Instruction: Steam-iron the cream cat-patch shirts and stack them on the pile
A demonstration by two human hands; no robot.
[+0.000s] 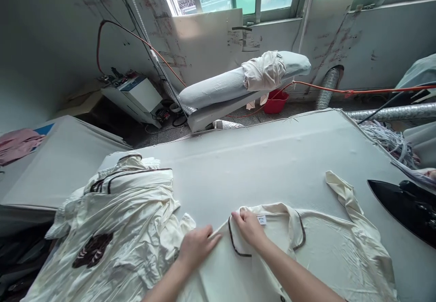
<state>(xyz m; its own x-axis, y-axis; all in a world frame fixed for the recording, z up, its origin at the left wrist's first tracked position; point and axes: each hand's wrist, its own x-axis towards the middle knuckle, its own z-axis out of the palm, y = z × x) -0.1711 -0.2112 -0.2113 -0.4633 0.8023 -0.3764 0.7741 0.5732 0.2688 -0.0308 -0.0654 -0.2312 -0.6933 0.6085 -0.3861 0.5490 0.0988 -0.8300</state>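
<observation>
Item 1: cream shirt [327,252] with dark piping, spread flat on the near right of the grey padded worktop [259,161]. Its lower part is cut off by the near edge of the view; 1 sleeve reaches toward the far right. A small white label [261,220] sits inside the collar, its print too small to read.

Left hand [196,246]: palm down, fingers together, pressing the shirt's left shoulder edge; it grips nothing.

Right hand [250,226]: fingers curled on the collar's piped edge, just beside the label; whether it pinches the cloth cannot be told.

Item 2: heap of similar cream garments [112,234], near left, partly cut off.

Item 3: black iron [405,209], right edge, only partly in view.

Item 4: padded pressing arm [225,86] with cloth draped over it, far centre.
</observation>
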